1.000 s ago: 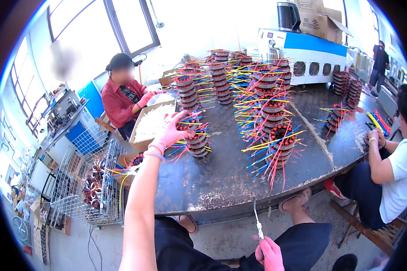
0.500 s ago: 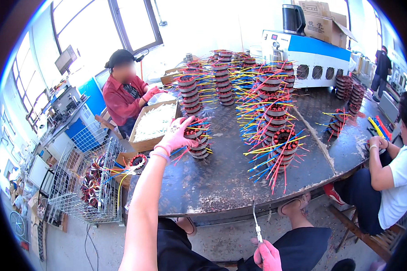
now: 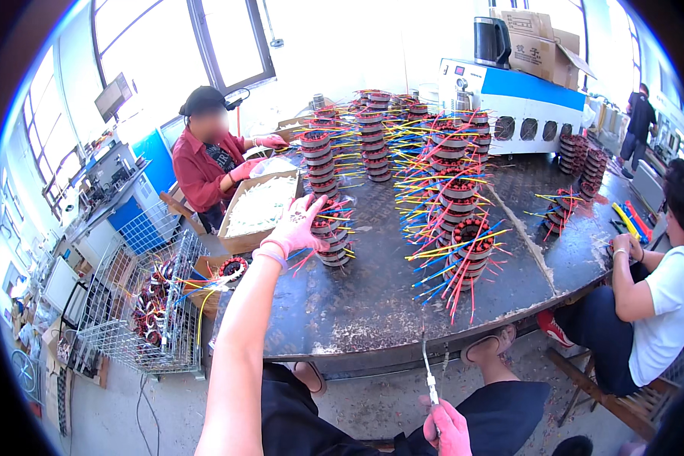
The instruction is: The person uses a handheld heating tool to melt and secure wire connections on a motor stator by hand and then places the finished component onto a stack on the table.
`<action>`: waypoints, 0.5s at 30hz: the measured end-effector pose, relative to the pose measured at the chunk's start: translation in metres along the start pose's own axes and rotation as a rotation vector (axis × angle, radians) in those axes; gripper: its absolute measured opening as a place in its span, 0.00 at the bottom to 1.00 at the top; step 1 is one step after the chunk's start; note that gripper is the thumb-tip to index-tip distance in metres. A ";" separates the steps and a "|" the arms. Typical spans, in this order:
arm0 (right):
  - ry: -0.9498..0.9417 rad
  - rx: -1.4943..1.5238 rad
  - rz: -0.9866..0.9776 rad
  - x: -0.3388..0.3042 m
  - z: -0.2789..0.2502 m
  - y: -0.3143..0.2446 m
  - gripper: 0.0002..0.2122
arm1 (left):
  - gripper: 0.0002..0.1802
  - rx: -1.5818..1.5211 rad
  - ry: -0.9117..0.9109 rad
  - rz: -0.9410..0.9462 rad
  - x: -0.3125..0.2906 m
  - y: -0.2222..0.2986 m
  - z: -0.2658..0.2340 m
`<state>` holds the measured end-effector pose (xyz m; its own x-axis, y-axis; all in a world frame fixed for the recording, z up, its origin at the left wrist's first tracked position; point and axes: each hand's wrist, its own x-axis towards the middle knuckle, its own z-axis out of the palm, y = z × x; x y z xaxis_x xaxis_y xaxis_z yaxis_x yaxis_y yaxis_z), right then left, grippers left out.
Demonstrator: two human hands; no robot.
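Note:
My left hand (image 3: 295,226), in a pink glove, is wrapped round the left side of the top motor stator (image 3: 328,216) of a short stack. Several coloured lead wires stick out from that stack. My right hand (image 3: 448,429), also gloved in pink, is closed on a slim tool with a bent metal tip (image 3: 431,380), held upright in front of the table's near edge. The tool's lower end is hidden in my fist. Right of my left hand stands a taller stack of stators (image 3: 471,235) with red, blue and yellow wires.
More stator stacks (image 3: 373,137) stand farther back on the dark table (image 3: 387,304). A carton of white pieces (image 3: 262,205) sits at the left, beside a co-worker in red. A wire cage (image 3: 129,334) holds stators. Another person sits at right near pliers (image 3: 627,220).
My left hand stays on the stator and my right hand keeps the tool, nearly unmoved. The co-worker in red has moved one hand away toward the far box. The view has shifted slightly.

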<state>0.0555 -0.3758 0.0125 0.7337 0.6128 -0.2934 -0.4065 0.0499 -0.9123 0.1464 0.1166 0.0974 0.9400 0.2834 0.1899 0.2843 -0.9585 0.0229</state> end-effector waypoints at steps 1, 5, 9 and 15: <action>0.010 0.006 0.013 -0.002 0.000 -0.003 0.16 | 0.67 0.009 0.002 0.007 -0.002 -0.001 -0.004; 0.069 0.024 -0.028 -0.009 -0.010 -0.009 0.16 | 0.60 0.070 0.082 0.081 -0.012 0.014 -0.025; 0.150 0.028 -0.066 -0.014 -0.029 -0.012 0.16 | 0.30 -0.603 0.179 0.224 -0.013 0.079 -0.034; 0.149 0.133 -0.022 -0.015 -0.051 -0.019 0.20 | 0.34 -0.500 0.181 0.447 0.000 0.233 -0.022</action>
<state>0.0802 -0.4258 0.0199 0.8113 0.4878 -0.3222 -0.4508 0.1713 -0.8760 0.2081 -0.1074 0.1240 0.8880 -0.1103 0.4465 -0.2847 -0.8943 0.3452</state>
